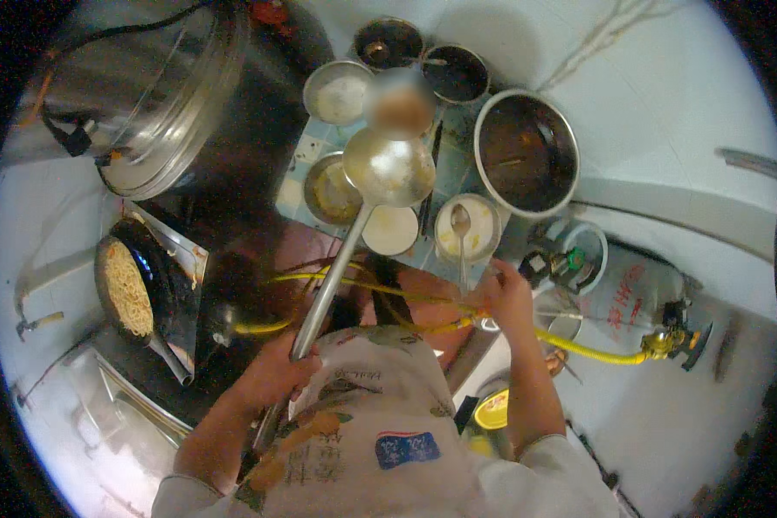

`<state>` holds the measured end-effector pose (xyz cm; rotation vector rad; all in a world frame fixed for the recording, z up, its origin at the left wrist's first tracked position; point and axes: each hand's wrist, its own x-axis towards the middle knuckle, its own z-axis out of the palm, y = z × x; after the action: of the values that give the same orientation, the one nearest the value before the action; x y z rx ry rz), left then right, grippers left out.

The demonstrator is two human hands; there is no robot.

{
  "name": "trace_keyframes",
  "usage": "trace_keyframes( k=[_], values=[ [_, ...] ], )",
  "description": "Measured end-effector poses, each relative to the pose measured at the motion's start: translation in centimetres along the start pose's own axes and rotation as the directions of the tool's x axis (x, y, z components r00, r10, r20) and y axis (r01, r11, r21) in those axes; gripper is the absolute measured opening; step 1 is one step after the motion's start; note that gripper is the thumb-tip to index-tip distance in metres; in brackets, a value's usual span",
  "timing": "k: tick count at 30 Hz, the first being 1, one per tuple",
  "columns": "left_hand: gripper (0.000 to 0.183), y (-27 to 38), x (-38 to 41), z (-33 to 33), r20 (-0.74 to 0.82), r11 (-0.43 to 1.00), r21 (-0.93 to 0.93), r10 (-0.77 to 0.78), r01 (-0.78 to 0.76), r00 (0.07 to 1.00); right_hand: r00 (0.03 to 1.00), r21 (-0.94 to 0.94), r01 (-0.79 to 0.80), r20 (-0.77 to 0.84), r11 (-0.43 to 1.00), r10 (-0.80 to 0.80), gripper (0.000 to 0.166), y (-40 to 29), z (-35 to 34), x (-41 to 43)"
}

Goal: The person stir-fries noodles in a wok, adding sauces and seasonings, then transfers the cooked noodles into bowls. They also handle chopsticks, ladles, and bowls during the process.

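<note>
My left hand [275, 372] grips the long handle of a metal ladle [388, 169], whose bowl hangs over several bowls on a tiled table. My right hand [505, 294] is by the table's near edge, close to the handle end of a spoon [461, 223]; its fingers are partly hidden, so whether they hold the spoon cannot be told. The spoon rests in a white bowl [494, 249] with yellowish remains. Beside it stands a bowl of pale contents [390, 230]. A metal bowl [312, 194] with yellowish contents is partly behind the ladle. A blurred patch hides what lies above the ladle.
At left, a wok [107, 285] of noodles [128, 288] sits on a burner with a blue flame, below a large steel pot [168, 155]. A deep pot [577, 155] of dark liquid stands at right. A yellow hose [583, 351] runs from a gas cylinder [628, 291] past my front.
</note>
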<state>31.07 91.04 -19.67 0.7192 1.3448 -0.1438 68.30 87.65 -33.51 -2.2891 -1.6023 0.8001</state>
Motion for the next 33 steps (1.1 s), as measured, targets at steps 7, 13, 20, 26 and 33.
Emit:
trace_keyframes(
  k=[7,13,20,26,33],
  values=[
    [0.040,2.3,-0.1,-1.0,-0.044,0.987,-0.152,-0.066,0.059,0.997,0.997,0.806,-0.070,0.051,0.588,0.049,0.047,-13.2,0.4,24.6],
    [0.038,-0.1,1.3,-0.6,-0.077,0.968,-0.250,-0.017,-0.003,0.997,0.996,0.738,0.092,-0.060,0.669,-0.070,0.036,-15.5,5.2,34.4],
    [0.015,1.6,1.8,-0.3,-0.149,0.966,-0.224,0.095,-0.127,0.984,0.773,-0.303,0.603,-0.005,0.738,-0.634,0.035,-15.4,4.2,33.2],
    [0.014,3.1,1.9,-0.8,-0.152,0.971,-0.209,0.083,-0.114,0.985,0.977,0.687,-0.033,0.174,0.726,-0.120,0.031,-15.6,2.2,30.5],
    [0.014,5.0,3.1,-0.9,-0.102,0.945,-0.294,0.116,-0.141,0.988,0.992,0.827,0.003,0.066,0.562,-0.103,0.030,-15.0,-3.4,26.6]
  ],
)
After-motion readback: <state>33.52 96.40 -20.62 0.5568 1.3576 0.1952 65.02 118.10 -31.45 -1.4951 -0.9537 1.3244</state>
